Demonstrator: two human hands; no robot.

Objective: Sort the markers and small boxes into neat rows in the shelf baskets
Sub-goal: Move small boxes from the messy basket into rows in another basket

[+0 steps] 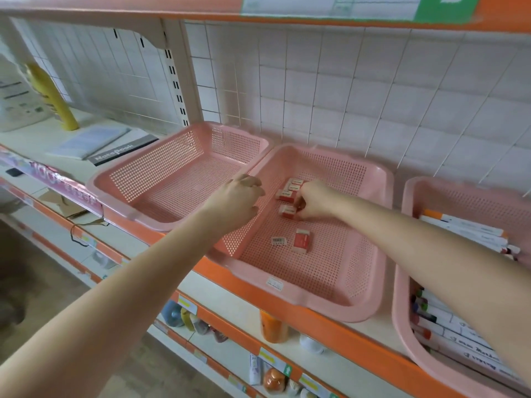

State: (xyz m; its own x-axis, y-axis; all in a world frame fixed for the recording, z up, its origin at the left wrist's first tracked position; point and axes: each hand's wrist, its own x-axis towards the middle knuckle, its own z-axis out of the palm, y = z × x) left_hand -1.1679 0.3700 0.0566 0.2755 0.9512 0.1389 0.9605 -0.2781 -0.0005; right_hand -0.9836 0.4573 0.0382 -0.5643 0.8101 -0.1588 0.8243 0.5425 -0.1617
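Both arms are stretched over the middle pink basket [370,288], where the right hand [314,200] is curled onto small red boxes [288,211] and the left hand [237,201] is loosely closed, apparently empty, while markers [471,232] are held in the right basket [402,308].

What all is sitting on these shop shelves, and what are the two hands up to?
Baskets: three, pink plastic mesh, side by side on the shelf; left basket, middle basket, right basket.
Small boxes: about six, red and white, in the middle basket; a cluster at the back, one lying apart nearer the front.
Barcode label: one, white, beside that lone box.
Markers: many, white with coloured caps, in the right basket.
Notebook: grey and white, on the shelf at left.
Yellow bottle: one, far left.
Assorted goods: lower shelf, too blurred to name.
Left hand: on the rim between left and middle baskets.
Right hand: fingers closed at the box cluster.
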